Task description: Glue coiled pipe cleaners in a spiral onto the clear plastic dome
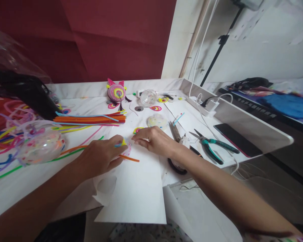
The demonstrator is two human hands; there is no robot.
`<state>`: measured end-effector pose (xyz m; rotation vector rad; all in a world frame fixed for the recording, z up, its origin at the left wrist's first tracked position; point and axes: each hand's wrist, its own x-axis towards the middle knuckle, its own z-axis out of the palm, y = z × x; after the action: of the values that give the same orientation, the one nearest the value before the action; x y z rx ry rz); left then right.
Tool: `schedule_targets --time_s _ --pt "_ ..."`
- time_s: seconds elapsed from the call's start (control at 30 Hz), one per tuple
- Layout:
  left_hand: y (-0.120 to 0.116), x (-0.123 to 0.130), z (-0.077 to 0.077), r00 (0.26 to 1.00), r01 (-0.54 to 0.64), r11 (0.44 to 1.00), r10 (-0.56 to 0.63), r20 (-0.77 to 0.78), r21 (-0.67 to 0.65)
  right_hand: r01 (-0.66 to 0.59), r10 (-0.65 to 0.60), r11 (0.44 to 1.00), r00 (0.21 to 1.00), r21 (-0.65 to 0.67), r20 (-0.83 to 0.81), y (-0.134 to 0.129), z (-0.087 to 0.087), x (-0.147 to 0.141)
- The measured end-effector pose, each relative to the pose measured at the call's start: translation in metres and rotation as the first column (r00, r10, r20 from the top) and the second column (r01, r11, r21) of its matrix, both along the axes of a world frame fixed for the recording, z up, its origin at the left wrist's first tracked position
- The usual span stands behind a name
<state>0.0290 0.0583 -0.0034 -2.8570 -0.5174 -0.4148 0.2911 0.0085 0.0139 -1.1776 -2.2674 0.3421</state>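
Note:
My left hand [102,156] is closed near the middle of the table, pinching a small yellow and blue piece [121,143] between thumb and fingers. An orange strip [129,158] sticks out to the right from under its fingertips. Just to the right, my right hand [151,139] reaches in with bent fingers, its thumb and forefinger near each other. Whether anything is between them cannot be made out. Beyond its fingertips lies a small yellow and pink shape [137,130]. White paper [138,191] lies below both hands, beside a paper piece with a round cut-out [103,188].
Orange pipe cleaners [89,119] and a clear ball [42,146] are at the left. A pink decorated figure [116,91] stands at the back. Scissors [175,131], teal-handled pliers [208,144] and a phone [237,139] lie at the right, near a power strip [200,106].

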Motion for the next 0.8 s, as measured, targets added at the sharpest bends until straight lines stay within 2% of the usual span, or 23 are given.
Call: schedule_targets --time_s 0.1,0.17,0.23,0.3,0.37,0.43,0.57,0.63,0.7,0.77,0.8 --pt "0.003 -0.003 0.007 0.998 -0.016 1.0 0.015 0.067 0.02 0.079 -0.087 0.994 0.989 -0.078 -0.117 -0.004 0.002 -0.005" --pt "0.006 -0.005 0.014 0.989 -0.073 0.997 0.067 0.129 0.039 0.067 -0.124 0.978 0.95 -0.199 -0.287 -0.009 0.008 -0.008" --pt "0.006 -0.004 0.023 0.98 -0.148 0.986 0.136 0.143 0.078 -0.034 -0.134 0.94 0.879 -0.339 -0.457 -0.015 0.017 -0.011" --pt "0.003 0.0 0.033 0.981 -0.177 0.974 0.163 0.104 0.141 -0.165 -0.112 0.891 0.824 -0.424 -0.556 -0.022 0.027 -0.015" --pt "0.0 0.01 0.044 0.989 -0.146 0.965 0.138 0.049 0.218 -0.253 -0.075 0.857 0.8 -0.449 -0.595 -0.027 0.034 -0.018" --pt "-0.002 0.022 0.054 0.992 -0.12 0.957 0.123 0.005 0.265 -0.284 -0.067 0.839 0.793 -0.464 -0.606 -0.029 0.037 -0.022" --pt "0.002 0.038 0.074 0.996 -0.084 0.985 0.089 -0.025 0.151 -0.268 -0.159 0.801 0.768 -0.535 -0.621 -0.023 0.033 -0.029" --pt "0.004 0.034 0.082 0.999 -0.031 0.993 0.026 0.045 0.111 -0.261 -0.228 0.79 0.716 -0.555 -0.66 -0.018 0.03 -0.032" --pt "0.006 0.023 0.084 0.979 -0.044 0.99 0.016 0.205 0.134 -0.243 -0.306 0.787 0.645 -0.567 -0.701 -0.01 0.028 -0.035" --pt "0.007 0.008 0.078 0.897 -0.163 0.978 0.093 0.432 0.128 -0.228 -0.365 0.778 0.594 -0.585 -0.717 0.0 0.025 -0.039" --pt "0.009 0.0 0.072 0.839 -0.223 0.972 0.156 0.522 0.068 -0.228 -0.378 0.772 0.586 -0.594 -0.717 0.005 0.024 -0.042"
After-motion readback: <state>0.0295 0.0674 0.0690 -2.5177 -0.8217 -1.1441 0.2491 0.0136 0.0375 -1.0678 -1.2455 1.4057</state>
